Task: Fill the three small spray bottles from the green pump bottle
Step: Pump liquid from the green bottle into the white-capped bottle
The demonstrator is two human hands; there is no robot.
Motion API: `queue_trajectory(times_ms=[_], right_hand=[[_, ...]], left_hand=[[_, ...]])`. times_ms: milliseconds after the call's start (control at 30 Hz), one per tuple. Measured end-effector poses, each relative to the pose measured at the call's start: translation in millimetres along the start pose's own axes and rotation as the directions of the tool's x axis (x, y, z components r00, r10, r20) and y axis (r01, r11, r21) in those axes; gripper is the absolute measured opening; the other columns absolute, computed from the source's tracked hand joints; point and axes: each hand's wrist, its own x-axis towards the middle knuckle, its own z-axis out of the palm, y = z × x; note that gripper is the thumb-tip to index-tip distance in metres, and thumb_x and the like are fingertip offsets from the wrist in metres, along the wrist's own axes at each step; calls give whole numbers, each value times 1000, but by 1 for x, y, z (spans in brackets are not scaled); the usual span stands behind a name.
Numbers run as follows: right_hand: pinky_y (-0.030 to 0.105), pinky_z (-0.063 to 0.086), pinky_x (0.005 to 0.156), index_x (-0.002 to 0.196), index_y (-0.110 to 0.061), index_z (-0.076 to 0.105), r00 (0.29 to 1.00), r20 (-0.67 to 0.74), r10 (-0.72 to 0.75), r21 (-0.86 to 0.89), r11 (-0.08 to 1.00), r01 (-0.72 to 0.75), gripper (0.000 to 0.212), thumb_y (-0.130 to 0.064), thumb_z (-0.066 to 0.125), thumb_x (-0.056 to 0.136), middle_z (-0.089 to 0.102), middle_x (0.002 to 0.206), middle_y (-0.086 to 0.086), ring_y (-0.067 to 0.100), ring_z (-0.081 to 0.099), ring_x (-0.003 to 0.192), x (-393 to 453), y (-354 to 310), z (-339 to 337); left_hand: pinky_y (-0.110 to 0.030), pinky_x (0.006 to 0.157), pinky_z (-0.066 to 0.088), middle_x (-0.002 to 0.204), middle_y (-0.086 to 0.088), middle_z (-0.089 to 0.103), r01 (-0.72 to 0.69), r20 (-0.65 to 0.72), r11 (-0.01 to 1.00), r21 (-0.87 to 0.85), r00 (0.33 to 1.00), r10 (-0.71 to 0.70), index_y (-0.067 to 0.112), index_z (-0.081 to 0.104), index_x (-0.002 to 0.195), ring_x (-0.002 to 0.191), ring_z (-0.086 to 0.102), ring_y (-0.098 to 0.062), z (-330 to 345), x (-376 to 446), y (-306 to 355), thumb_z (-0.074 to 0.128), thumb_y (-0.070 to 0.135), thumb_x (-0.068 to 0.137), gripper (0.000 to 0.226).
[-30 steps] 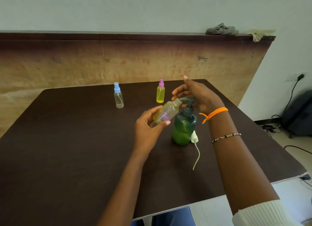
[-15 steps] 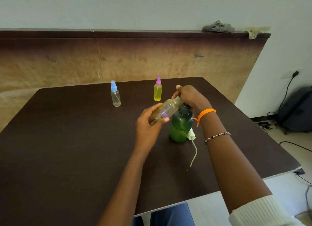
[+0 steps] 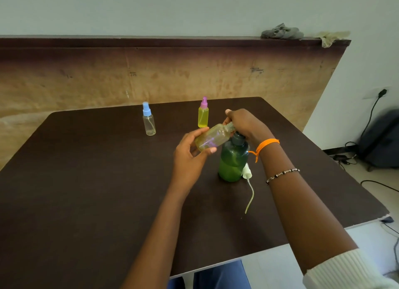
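The left hand (image 3: 190, 157) gripped an uncapped small clear plastic spray bottle (image 3: 212, 137), thumb beneath its base and fingers curled over the upper side. The bottle body appeared transparent with a pale yellow-green tint and a faint purple reflection. Its long axis lay tilted close to horizontal, with the open threaded neck pointing up and to the right, toward the pump head of the green bottle.

The right hand (image 3: 246, 124) was closed over the pump head of a translucent green plastic pump bottle (image 3: 233, 161), fingers folded down around the pump; the nozzle itself was hidden under the hand. The neck of the small bottle met the right hand's fingers. The green pump bottle stood upright on the dark brown table (image 3: 86, 191), holding green liquid in its lower portion.

A white spray cap with a long dip tube (image 3: 248, 181) lay on the table, just right of the green bottle's base, tube pointing toward the near edge.

Further back stood two upright bottles: a clear spray bottle with a blue cap (image 3: 149, 120) and a yellow-filled spray bottle with a pink cap (image 3: 203, 114), well apart.
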Motion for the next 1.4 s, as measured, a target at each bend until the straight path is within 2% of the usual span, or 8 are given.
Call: queue_trajectory(times_ms=[233, 367, 500, 733, 900, 1067, 1233, 1400], right_hand=[[29, 41, 64, 67, -9, 58, 998, 69, -12, 56, 998, 9, 59, -50, 28, 98, 57, 61, 7, 17, 51, 57, -6, -7, -5], [28, 40, 60, 60, -10, 57, 1000, 2, -23, 54, 998, 23, 58, -40, 28, 101, 56, 60, 9, 17, 50, 55, -1, -3, -1], [28, 41, 60, 59, -9, 56, 1000, -1, -20, 62, 998, 20, 57, -35, 29, 102, 55, 60, 9, 18, 50, 55, -1, 0, 0], [35, 46, 79, 67, -11, 60, 999, 51, -5, 23, 1000, 3, 61, -52, 28, 97, 61, 66, 9, 19, 56, 67, -4, -6, -4], [27, 41, 59, 61, -10, 57, 1000, 5, -15, 25, 1000, 15, 59, -40, 26, 101, 56, 60, 10, 16, 51, 54, -3, -5, -2], [27, 40, 59, 65, -10, 57, 1000, 24, -11, -22, 1000, 12, 59, -45, 25, 100, 56, 63, 8, 15, 51, 57, -8, -7, -3], [28, 41, 63, 83, -6, 60, 993, 118, 18, -14, 1000, -16, 64, -58, 25, 95, 58, 68, 8, 17, 52, 63, -13, -17, -4], [28, 34, 58, 67, -11, 57, 999, 46, 7, -82, 997, -4, 64, -56, 23, 97, 55, 64, 5, 15, 49, 61, -13, -13, -3]], left_hand=[[-22, 83, 52, 120, -5, 63, 26, 1, 999, -20, 1000, -26, 22, 59, 117, 101, 64, -7, -4, 2, 6, 72, -4, 74, 52], [-16, 79, 50, 108, 5, 65, 31, -6, 999, -38, 999, -31, 21, 57, 117, 94, 64, 0, -4, 1, 9, 73, -5, 73, 54], [-16, 80, 51, 103, 6, 65, 33, -11, 999, -43, 999, -34, 24, 57, 117, 92, 64, 1, -4, -1, 10, 73, -5, 73, 55], [-15, 78, 50, 103, 6, 65, 24, -5, 999, -41, 1000, -24, 24, 55, 118, 93, 64, 1, -9, 0, 16, 74, -5, 72, 57], [-14, 78, 49, 103, 6, 66, 22, -17, 999, -25, 1000, -22, 24, 54, 119, 95, 64, 0, -9, 1, 15, 77, -2, 70, 60], [-16, 79, 50, 102, 8, 66, 26, -21, 999, -30, 999, -26, 26, 54, 117, 94, 64, 0, -9, 0, 13, 77, -2, 70, 59], [-13, 78, 49, 101, 8, 66, 18, -30, 999, -26, 999, -19, 26, 55, 116, 94, 64, 0, -10, 1, 13, 77, -2, 70, 59], [-15, 78, 49, 102, 6, 66, 15, -31, 999, -50, 999, -16, 25, 54, 116, 93, 65, -1, -8, 2, 11, 77, -4, 69, 60]])
